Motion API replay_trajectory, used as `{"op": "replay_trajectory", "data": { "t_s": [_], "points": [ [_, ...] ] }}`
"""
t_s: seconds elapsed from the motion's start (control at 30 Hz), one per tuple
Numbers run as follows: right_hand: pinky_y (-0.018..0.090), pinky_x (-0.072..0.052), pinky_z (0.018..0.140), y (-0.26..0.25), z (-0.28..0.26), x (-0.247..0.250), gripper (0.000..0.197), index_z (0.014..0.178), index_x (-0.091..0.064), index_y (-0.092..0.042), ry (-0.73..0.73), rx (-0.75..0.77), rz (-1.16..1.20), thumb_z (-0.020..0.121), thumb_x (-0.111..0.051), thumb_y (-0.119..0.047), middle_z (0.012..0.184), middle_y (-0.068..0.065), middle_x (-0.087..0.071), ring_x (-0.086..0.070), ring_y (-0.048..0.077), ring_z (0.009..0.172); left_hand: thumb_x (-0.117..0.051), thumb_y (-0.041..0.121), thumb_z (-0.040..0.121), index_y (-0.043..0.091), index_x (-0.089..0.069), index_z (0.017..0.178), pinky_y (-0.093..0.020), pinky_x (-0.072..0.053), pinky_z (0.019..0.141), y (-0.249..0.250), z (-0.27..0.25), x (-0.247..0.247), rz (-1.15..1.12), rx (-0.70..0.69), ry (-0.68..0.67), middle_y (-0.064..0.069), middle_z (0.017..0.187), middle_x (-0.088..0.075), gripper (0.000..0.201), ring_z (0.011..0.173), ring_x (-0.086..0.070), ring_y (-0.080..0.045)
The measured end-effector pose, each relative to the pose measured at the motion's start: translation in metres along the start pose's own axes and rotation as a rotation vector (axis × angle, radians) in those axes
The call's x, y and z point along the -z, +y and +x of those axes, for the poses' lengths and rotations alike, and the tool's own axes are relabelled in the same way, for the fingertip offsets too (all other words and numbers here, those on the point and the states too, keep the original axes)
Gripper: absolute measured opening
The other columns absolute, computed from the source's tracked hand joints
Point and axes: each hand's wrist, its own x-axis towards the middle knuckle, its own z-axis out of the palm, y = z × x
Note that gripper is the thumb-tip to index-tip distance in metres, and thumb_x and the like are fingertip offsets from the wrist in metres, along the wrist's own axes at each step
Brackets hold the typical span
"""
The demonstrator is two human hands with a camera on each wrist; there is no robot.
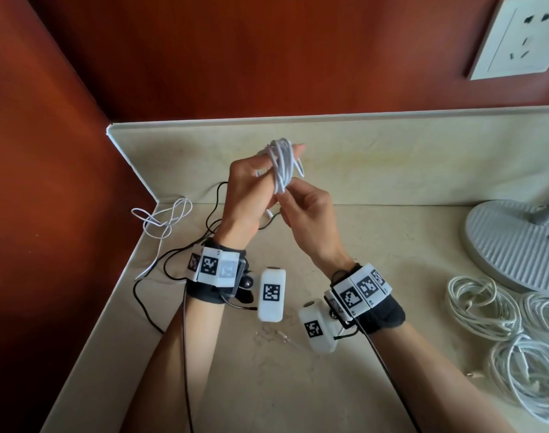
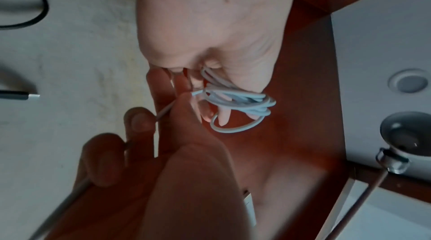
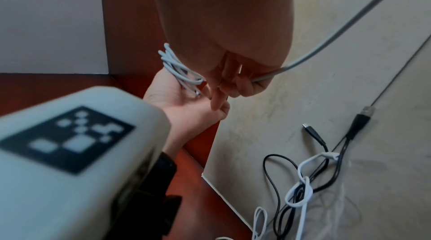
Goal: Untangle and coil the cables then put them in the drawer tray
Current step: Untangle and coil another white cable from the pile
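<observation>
Above the bench [image 1: 376,245], the left hand [image 1: 248,195] is carrying thin white cable loops [image 1: 282,164]; the right hand [image 1: 307,214] is pinching the tail, whose grip, slackening, could unravel them.

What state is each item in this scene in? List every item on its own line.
white cable: coiled round the left hand's fingers
left hand: raised, holding the coil
right hand: pinching the cable below the coil
tangled cables: black and white, knotted, lying loose on the counter
coiled white cables: bundled, lying on the counter
wall socket: nothing plugged in
</observation>
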Motion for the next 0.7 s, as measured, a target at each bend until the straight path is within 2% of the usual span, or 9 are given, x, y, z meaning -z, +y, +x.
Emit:
{"op": "replay_trajectory", "data": {
  "t_s": [0.07,0.1,0.2,0.27,0.37,0.47,0.57,0.67,0.7],
  "points": [
    [0.018,-0.035,0.055,0.0,0.0,0.001,0.02,0.109,-0.073,-0.005,-0.037,-0.005,-0.018,0.108,-0.054,-0.01,0.071,0.009,-0.067,-0.041,0.003,0.052,-0.062,0.03,0.101,0.015,-0.081,0.106,-0.015,-0.044,0.062,0.0,0.004,0.005,-0.066,0.037,0.045,0.012,0.083,-0.07,0.025,0.074,-0.059,-0.005],
    [0.019,-0.036,0.057,0.0,0.0,0.002,0.021,0.112,-0.074,-0.006,-0.057,-0.011,-0.034,0.108,-0.054,-0.011,0.072,0.01,-0.066,-0.044,0.002,0.053,-0.059,0.032,0.103,0.015,-0.081,0.108,-0.013,-0.045,0.063,0.001,0.006,0.008,-0.101,0.058,0.062,0.014,0.082,-0.07,0.028,0.076,-0.059,-0.002],
    [0.02,-0.037,0.062,-0.001,-0.001,0.004,0.022,0.113,-0.076,-0.01,-0.132,-0.019,-0.138,0.108,-0.054,-0.015,0.067,0.001,-0.06,-0.044,0.003,0.057,-0.056,0.036,0.103,0.019,-0.08,0.108,-0.022,-0.04,0.069,-0.003,0.012,0.013,-0.173,0.112,0.08,0.011,0.098,-0.077,0.029,0.093,-0.061,-0.008],
    [0.015,-0.036,0.06,-0.003,-0.002,0.006,0.024,0.113,-0.075,-0.01,-0.185,-0.012,-0.214,0.109,-0.053,-0.014,0.065,-0.003,-0.057,-0.043,0.003,0.056,-0.057,0.031,0.102,0.016,-0.077,0.11,-0.026,-0.033,0.068,-0.007,0.015,0.016,-0.237,0.132,0.072,0.003,0.11,-0.078,0.026,0.094,-0.067,-0.009],
    [0.015,-0.034,0.058,-0.006,-0.003,0.008,0.025,0.113,-0.075,-0.01,-0.227,-0.003,-0.281,0.109,-0.051,-0.014,0.063,-0.006,-0.053,-0.041,0.004,0.055,-0.055,0.032,0.101,0.017,-0.073,0.11,-0.027,-0.032,0.069,-0.01,0.02,0.022,-0.368,0.172,0.026,0.0,0.112,-0.077,0.025,0.095,-0.069,-0.011],
    [0.018,-0.034,0.056,-0.009,-0.003,0.01,0.025,0.111,-0.075,-0.01,-0.242,0.0,-0.31,0.109,-0.051,-0.015,0.063,-0.004,-0.053,-0.038,0.007,0.056,-0.055,0.042,0.101,0.022,-0.077,0.105,-0.026,-0.032,0.067,-0.01,0.022,0.023,-0.379,0.227,0.0,0.01,0.095,-0.075,0.031,0.083,-0.061,-0.008],
    [0.015,-0.033,0.056,-0.011,-0.003,0.013,0.025,0.108,-0.075,-0.009,-0.268,0.001,-0.345,0.109,-0.051,-0.016,0.063,-0.001,-0.054,-0.039,0.005,0.051,-0.058,0.047,0.099,0.025,-0.082,0.105,-0.025,-0.029,0.066,-0.016,0.026,0.024,-0.379,0.238,0.006,0.017,0.078,-0.062,0.033,0.072,-0.046,-0.005],
    [0.03,-0.038,0.056,-0.011,-0.007,0.011,0.033,0.091,-0.069,-0.003,-0.339,0.021,-0.494,0.11,-0.051,-0.024,0.061,0.008,-0.053,-0.037,0.013,0.052,-0.063,0.042,0.098,0.026,-0.083,0.106,-0.023,-0.031,0.068,-0.018,0.026,0.024,-0.354,0.191,0.067,0.011,0.073,-0.057,0.026,0.072,-0.043,-0.003],
    [0.037,-0.039,0.057,-0.012,-0.009,0.009,0.036,0.088,-0.066,-0.001,-0.354,0.045,-0.554,0.109,-0.051,-0.026,0.059,0.008,-0.048,-0.036,0.019,0.055,-0.068,0.038,0.096,0.025,-0.082,0.106,-0.019,-0.035,0.07,-0.017,0.025,0.023,-0.302,0.165,0.115,0.017,0.098,-0.076,0.022,0.078,-0.049,0.0]
  ]
}}
